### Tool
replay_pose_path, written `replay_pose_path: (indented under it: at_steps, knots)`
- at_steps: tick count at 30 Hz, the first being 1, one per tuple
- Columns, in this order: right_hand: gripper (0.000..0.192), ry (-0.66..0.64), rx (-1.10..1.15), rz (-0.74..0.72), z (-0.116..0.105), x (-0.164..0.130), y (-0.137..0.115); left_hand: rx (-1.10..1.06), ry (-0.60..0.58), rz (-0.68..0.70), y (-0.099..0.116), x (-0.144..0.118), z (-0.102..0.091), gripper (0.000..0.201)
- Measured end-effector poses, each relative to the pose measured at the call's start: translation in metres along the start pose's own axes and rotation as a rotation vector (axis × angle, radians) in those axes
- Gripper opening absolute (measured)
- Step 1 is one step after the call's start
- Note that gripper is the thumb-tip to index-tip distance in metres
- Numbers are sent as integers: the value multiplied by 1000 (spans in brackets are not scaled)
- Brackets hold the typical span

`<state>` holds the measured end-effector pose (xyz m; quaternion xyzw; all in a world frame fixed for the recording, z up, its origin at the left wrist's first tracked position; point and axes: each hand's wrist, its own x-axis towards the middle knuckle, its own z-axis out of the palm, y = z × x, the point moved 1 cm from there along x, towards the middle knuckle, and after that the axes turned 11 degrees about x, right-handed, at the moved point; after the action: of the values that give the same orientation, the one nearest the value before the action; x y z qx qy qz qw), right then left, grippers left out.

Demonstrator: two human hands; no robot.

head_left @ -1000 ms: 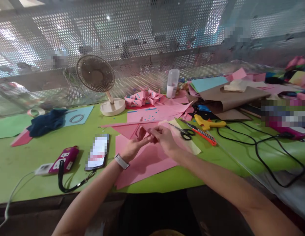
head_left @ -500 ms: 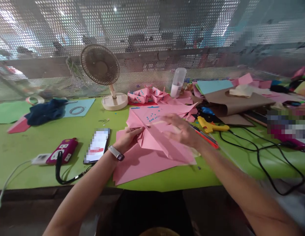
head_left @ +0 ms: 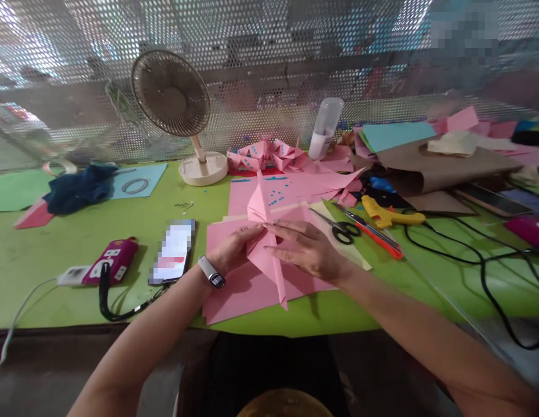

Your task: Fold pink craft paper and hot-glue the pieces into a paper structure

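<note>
A piece of folded pink paper (head_left: 270, 263) stands between my two hands, its long points reaching up and down. My left hand (head_left: 232, 249), with a watch on its wrist, is closed on the paper's left side, thumb on top. From the right, my right hand (head_left: 310, 249) holds it too, thumb and fingers on the fold near the middle. Beneath lies a stack of pink sheets (head_left: 228, 298). Black scissors (head_left: 345, 233) and a red utility knife (head_left: 378, 234) lie just beyond my right hand.
A phone (head_left: 173, 252) and a magenta case (head_left: 112, 260) lie left. Behind stand a fan (head_left: 174, 95), folded pink pieces with blue dots (head_left: 265, 153) and a bottle (head_left: 326, 127). At right are a yellow glue gun (head_left: 389, 214), its black cable and brown paper (head_left: 452, 168).
My right hand has come in from the right and now grips the folded paper. The paper has turned more upright, its points up and down. The scissors now show.
</note>
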<state>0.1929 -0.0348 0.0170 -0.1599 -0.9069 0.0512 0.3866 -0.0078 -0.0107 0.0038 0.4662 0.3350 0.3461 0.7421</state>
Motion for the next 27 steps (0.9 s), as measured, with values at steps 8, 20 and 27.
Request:
replay_pose_path:
  at_steps: [8, 20, 27]
  knots:
    - [26, -81, 83, 42, 5, 2, -3, 11, 147, 107, -2, 0, 0, 17]
    - [24, 218, 477, 522, 28, -4, 11, -62, 285, 197, -8, 3, 8, 31]
    - [35, 283, 648, 765, 33, -3, 14, 22, 290, 236, -11, 2, 15, 31]
